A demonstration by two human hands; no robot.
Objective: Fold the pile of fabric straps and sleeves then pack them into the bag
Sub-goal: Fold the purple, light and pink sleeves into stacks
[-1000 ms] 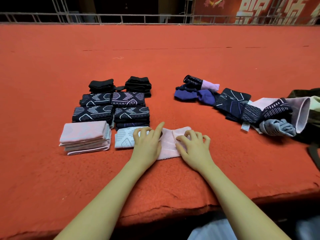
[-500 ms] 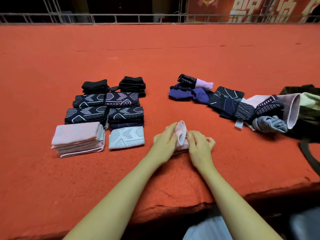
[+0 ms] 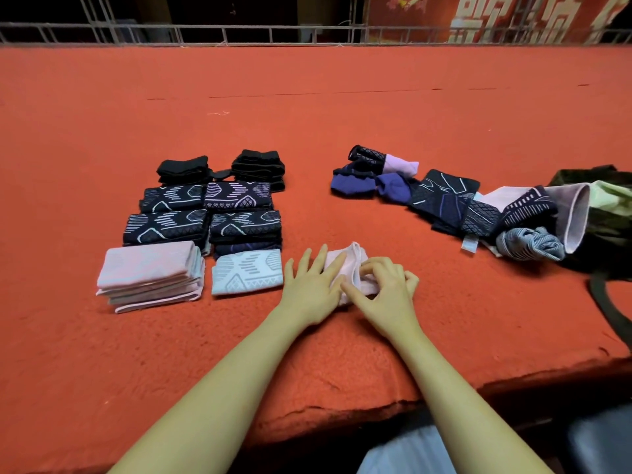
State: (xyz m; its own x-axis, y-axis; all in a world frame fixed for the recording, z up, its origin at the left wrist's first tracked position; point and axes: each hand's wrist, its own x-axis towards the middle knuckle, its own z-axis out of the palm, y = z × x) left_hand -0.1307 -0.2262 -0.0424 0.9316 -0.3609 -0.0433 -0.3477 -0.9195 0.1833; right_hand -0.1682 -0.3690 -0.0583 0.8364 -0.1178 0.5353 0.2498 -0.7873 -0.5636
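A pale pink sleeve [image 3: 349, 265] lies half folded on the red felt table [image 3: 307, 124] near the front edge. My left hand [image 3: 313, 285] presses flat on its left part with straight fingers. My right hand [image 3: 388, 289] pinches the sleeve's right fold with curled fingers. To the left lie folded stacks: a pink stack [image 3: 150, 273], a light blue patterned sleeve [image 3: 246, 277], and dark patterned stacks [image 3: 205, 213]. An unfolded pile of purple, navy and pink sleeves [image 3: 455, 203] lies to the right, running up to a dark camouflage bag [image 3: 608, 213].
Two black folded stacks [image 3: 222, 167] sit behind the patterned ones. The bag's dark strap [image 3: 608, 309] hangs over the table's right front edge. A metal railing [image 3: 273, 32] runs along the far side. The table's front edge [image 3: 342, 415] is frayed.
The flat pink sleeve has been folded over to the right. My left hand went from lifting the flap to pressing it flat, and my right hand now pinches the fold.
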